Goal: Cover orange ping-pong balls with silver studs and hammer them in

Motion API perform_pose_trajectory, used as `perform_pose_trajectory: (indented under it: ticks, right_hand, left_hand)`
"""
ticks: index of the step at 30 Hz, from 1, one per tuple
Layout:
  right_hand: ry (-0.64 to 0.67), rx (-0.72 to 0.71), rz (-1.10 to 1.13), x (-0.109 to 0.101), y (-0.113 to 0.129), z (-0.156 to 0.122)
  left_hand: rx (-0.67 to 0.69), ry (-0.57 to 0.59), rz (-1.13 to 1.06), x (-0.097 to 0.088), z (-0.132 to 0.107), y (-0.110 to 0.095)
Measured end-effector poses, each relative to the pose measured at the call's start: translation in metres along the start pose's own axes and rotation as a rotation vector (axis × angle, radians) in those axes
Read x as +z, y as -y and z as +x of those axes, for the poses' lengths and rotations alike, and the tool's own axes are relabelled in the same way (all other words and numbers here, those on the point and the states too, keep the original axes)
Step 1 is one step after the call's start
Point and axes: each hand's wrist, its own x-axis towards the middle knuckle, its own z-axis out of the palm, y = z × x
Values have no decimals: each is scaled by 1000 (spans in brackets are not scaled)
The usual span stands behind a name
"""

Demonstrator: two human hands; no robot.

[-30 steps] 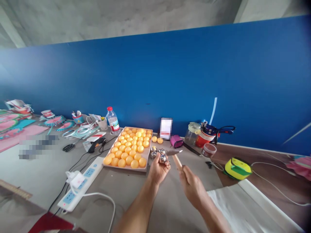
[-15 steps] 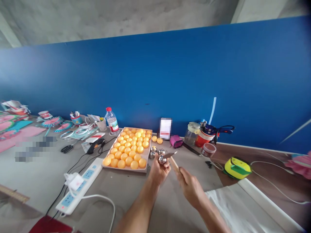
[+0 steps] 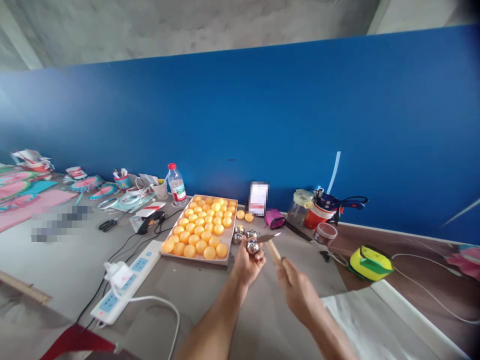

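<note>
My left hand (image 3: 247, 265) is closed around a shiny silver ball (image 3: 252, 246), holding it up above the table. In my right hand (image 3: 294, 285) is a small hammer (image 3: 275, 251) with a pale wooden handle and a dark metal head. The head lies just right of the ball and near it; whether they touch I cannot tell. Behind my left hand, more silver balls (image 3: 251, 233) sit together on the table. To their left stands a shallow box (image 3: 228, 252) with many orange balls (image 3: 200, 246) in it. Two orange balls (image 3: 245, 216) lie outside it, by its right side.
A white power strip (image 3: 146, 265) with a plugged-in charger lies at left. Along the blue partition (image 3: 240, 125) stand a bottle (image 3: 177, 187), a phone-like screen (image 3: 258, 199), a purple item (image 3: 275, 218), a jar (image 3: 300, 207) and a red cup (image 3: 317, 217). A yellow-green case (image 3: 371, 262) sits at right.
The whole view has shifted slightly, with the table things appearing a little further right. Both hands keep their grip; the ball and hammer stay close together.
</note>
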Motion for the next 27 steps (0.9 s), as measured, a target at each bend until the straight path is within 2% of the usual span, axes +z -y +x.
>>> perform_pose_trajectory:
  ticks: [2,3,7,11,12,16,18,20,22,27]
  right_hand:
    - [66,27,-44,1,0,1]
    - [72,8,-20,1,-1,1]
    - [-50,-38,117,0,-3,1]
    - [42,31,9,1,-3,2]
    - [56,36,1,1,-3,3]
    - [-54,-21,140,-2,-3,2]
    - [-47,-6,116,-1,-5,2]
    - [41,11,36,2,-7,3]
    - [73,0,17,5,-7,3]
    - [-52,-14,144,2,0,1]
  left_hand:
    - [12,-46,0,2,-1,0]
    - [13,-34,1,3,-2,0]
    - [-9,97,47,5,-4,1]
    - [32,-59,70,3,-2,3]
    - [32,-68,64,3,-1,3]
    - [-6,111,56,4,-2,3]
    - [28,62,61,3,-1,3]
    - [87,-42,60,2,1,2]
    - [138,-83,54,0,3,2]
    - [106,51,78,-1,1,1]
